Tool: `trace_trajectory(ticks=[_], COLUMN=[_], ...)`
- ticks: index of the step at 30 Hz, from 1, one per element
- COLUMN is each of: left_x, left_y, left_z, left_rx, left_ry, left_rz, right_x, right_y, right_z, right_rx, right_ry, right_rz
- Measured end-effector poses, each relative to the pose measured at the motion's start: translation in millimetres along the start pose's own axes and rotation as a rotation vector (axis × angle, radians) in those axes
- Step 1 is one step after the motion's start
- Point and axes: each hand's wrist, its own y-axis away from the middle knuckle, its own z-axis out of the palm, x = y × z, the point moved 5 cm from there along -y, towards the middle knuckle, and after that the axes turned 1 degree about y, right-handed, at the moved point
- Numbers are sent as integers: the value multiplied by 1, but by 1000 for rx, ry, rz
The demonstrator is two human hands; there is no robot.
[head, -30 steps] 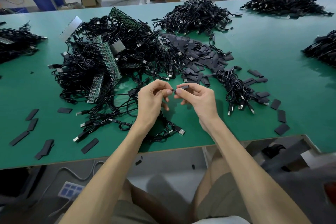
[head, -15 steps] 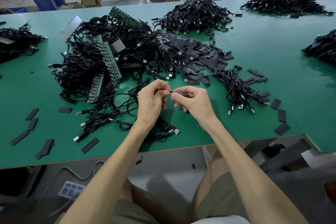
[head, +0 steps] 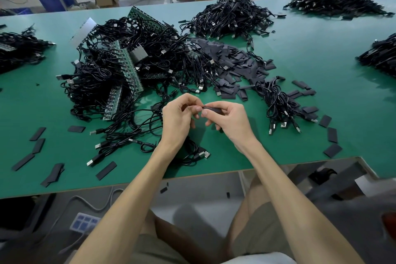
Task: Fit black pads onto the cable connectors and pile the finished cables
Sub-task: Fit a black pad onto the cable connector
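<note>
You are in the middle of one fitting. Your left hand (head: 177, 118) pinches the end of a cable (head: 192, 154) between thumb and forefinger. Your right hand (head: 230, 121) pinches a black pad (head: 213, 109) in the same way, and the other fingers of both hands are loosely curled. The two pinches meet just above the table (head: 321, 49), near its front edge. The rest of this cable seems to lie in loops under your left wrist. Your fingertips hide the connector, so I cannot tell how far the pad is on it.

I judge that the task is at an early stage. The small bundle (head: 278, 105) just to the right of your hands looks like the finished pile, and it holds only a few cables. The big heap (head: 102, 83) to the left, tangled with green boards (head: 130, 70), is much larger and probably waits for pads. The pad supply (head: 231, 60) between them is also large, and loose pads lie on both sides of you. For the far heaps I cannot tell whether they are finished.
</note>
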Motion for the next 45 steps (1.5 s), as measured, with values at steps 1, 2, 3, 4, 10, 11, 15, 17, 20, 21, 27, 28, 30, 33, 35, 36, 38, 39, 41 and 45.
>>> trace_trajectory(ticks=[1, 2, 3, 4, 10, 11, 15, 17, 20, 21, 27, 28, 30, 33, 35, 36, 38, 39, 41, 45], left_x=[0, 0, 0, 0, -3, -3, -3, -3, -3, -4, -6, -7, -9, -10, -11, -11, -10, -10, -10, -10], left_y=[0, 0, 0, 0, -1, -1, 0, 0, -1, -1, -1, -1, -1, -1, -1, -1, -1, -1, -1, -1], left_z=[0, -1, -1, -1, -2, -3, -2, -2, -2, -2, -2, -3, -4, -5, -5, -5, -5, -5, -5, -5], left_rx=[1, 2, 1, 0, 21, 24, 21, 20, 19, 18, 15, 21, 36, 38, 38, 38, 39, 38, 38, 36], left_ry=[4, 9, 17, 26, 28, 32, 29, 24, 30, 31, 61, 75, 94, 96, 89, 86, 86, 88, 90, 99], left_rz=[6, 12, 14, 13, -20, -25, -26, -27, -33, -34, -38, -43, -52, -59, -63, -65, -66, -65, -64, -75], right_x=[0, -1, -1, -1, -2, -2, -4, -5, -6, -6, -6, -7, -8, -9, -9, -9, -8, -8, -9, -10], right_y=[0, 0, 1, 1, 3, 3, 4, 4, 5, 5, 5, 5, 5, 6, 6, 6, 5, 5, 5, 6], right_z=[0, -1, -2, -3, -2, -2, -1, 0, -1, -1, -1, -2, -5, -5, -5, -5, -5, -5, -5, -5], right_rx=[4, 9, 17, 25, 15, 13, 15, 15, 16, 17, 23, 35, 63, 77, 79, 80, 81, 81, 81, 85], right_ry=[-6, -11, -15, -16, 6, 10, 21, 42, 47, 48, 14, 2, -34, -58, -56, -56, -58, -59, -57, -52], right_rz=[-1, -3, -5, -7, 5, 4, -7, -17, -23, -24, -36, -45, -61, -70, -69, -66, -58, -54, -49, -47])
